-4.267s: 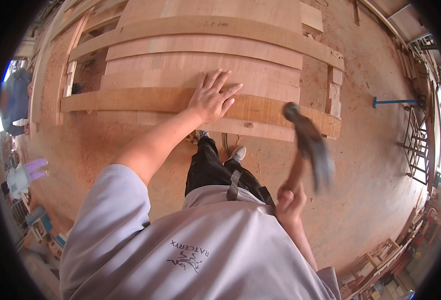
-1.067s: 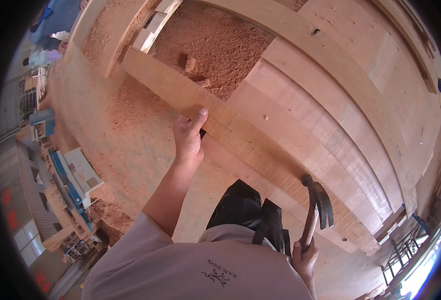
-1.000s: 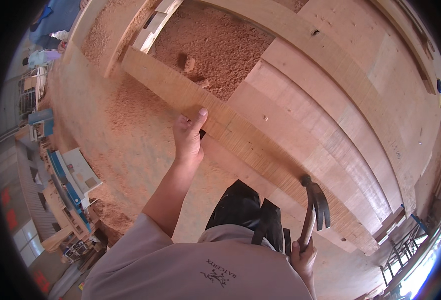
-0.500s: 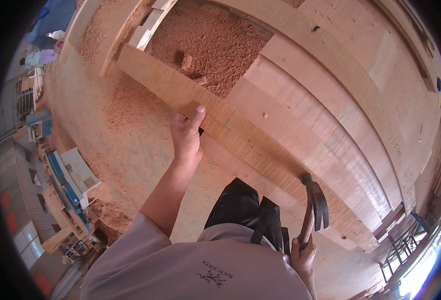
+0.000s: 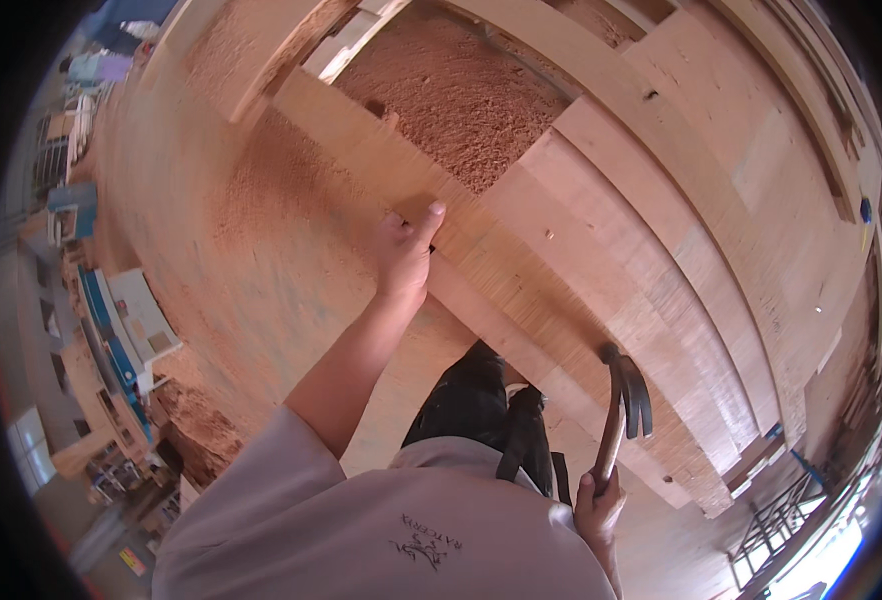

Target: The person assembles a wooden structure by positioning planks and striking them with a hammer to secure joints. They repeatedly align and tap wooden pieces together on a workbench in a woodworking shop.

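Note:
My left hand (image 5: 406, 252) reaches forward and grips the near edge of a long wooden plank (image 5: 521, 300) that runs diagonally across the floor. My right hand (image 5: 598, 508) is low at my side, closed around the wooden handle of a claw hammer (image 5: 625, 400), whose dark head points up and hangs above the plank's near end. Wider boards (image 5: 661, 260) lie stacked beside the plank on its far side.
Sawdust (image 5: 456, 95) fills a gap between the boards ahead. The floor (image 5: 251, 290) is bare plywood. Wooden furniture pieces and blue items (image 5: 111, 330) crowd the left edge. A metal frame (image 5: 791, 510) stands at the lower right.
My view has tilted slightly since a second ago. My left hand stays on the plank's edge and my right hand keeps the hammer raised in about the same place.

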Action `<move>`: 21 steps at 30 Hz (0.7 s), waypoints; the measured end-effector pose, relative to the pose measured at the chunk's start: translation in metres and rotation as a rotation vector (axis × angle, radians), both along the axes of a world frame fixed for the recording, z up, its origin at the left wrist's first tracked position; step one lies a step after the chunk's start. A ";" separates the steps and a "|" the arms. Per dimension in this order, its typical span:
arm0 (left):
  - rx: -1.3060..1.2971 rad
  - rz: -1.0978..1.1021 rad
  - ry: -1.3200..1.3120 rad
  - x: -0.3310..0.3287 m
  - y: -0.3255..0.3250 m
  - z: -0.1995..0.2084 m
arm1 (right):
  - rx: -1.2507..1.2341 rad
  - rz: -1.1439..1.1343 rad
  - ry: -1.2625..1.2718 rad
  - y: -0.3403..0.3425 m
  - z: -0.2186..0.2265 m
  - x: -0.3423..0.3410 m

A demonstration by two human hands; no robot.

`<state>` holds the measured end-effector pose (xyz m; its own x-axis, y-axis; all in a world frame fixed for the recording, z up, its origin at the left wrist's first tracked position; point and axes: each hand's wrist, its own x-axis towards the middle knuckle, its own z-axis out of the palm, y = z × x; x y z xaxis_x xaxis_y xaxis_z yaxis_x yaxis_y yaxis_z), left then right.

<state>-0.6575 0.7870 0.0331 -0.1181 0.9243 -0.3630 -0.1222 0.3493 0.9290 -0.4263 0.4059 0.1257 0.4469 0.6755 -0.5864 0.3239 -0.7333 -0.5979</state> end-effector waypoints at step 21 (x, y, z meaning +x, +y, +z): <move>0.046 0.025 0.070 0.000 -0.003 -0.014 | 0.489 0.409 0.048 0.152 0.060 -0.038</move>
<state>-0.6578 0.7835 0.0194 -0.1652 0.9362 -0.3103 -0.0644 0.3037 0.9506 -0.4642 0.5582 0.1856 0.0768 0.9806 -0.1801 0.4847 -0.1946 -0.8528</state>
